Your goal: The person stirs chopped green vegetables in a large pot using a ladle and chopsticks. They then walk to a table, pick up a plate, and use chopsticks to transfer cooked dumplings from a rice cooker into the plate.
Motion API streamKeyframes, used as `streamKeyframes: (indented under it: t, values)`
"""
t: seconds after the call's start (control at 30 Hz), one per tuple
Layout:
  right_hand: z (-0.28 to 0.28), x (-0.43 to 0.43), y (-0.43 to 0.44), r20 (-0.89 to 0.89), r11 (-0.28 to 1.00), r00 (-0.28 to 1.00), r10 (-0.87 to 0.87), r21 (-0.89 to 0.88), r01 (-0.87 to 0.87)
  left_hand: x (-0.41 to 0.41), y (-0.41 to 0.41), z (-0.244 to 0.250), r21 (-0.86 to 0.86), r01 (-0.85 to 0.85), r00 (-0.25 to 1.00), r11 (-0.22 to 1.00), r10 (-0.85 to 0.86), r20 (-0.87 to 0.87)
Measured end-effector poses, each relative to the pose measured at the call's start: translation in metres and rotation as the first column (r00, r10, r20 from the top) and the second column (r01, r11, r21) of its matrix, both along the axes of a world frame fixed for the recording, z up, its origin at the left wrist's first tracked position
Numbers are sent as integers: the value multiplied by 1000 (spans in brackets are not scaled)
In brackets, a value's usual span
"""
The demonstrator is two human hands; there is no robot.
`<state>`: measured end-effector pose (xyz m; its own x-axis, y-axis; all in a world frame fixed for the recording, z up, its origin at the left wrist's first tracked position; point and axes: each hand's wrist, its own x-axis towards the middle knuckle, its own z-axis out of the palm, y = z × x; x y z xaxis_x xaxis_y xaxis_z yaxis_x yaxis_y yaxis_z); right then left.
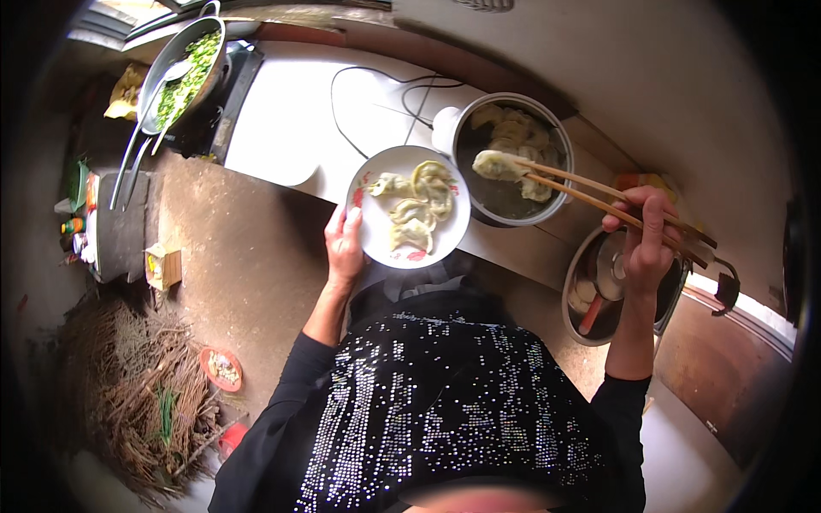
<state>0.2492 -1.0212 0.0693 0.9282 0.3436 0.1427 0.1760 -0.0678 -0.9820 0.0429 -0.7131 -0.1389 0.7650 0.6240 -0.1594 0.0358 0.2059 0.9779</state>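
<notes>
My left hand (344,247) grips the left rim of a white plate (378,240) with red flower marks. Several cooked dumplings (414,219) lie on that plate. In my right hand (644,231) is a pair of wooden chopsticks (587,186), their tips closed on one dumpling (497,165). This dumpling hangs above the left part of a round electric cooking pot (566,144), just right of the plate. Inside the pot, more dumplings (518,131) sit in dark liquid.
A wok (149,83) of chopped greens, with a ladle, stands at the upper left. The pot's black cord (333,96) crosses the white tiled counter (282,115). A metal basin (571,308) is below my right hand. Dry brushwood (141,397) lies on the floor at left.
</notes>
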Motion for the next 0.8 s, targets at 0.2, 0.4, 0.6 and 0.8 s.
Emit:
streamKeyframes:
  t: [0.2,0.4,0.6,0.8]
  values:
    - [-20,-27,61,-234,981,953,191,24,-190,5,-3,6,-29,-6,1000,1000,6,-14]
    - [-88,-44,91,-530,991,838,130,67,-112,2,-3,3,-16,-14,999,1000,14,42]
    - [-55,-36,64,-344,989,928,143,23,-143,-4,1,-8,-84,-1,998,996,6,55]
    - [-38,10,-14,-206,974,953,-224,-22,224,-6,5,-15,-105,0,999,995,5,47]
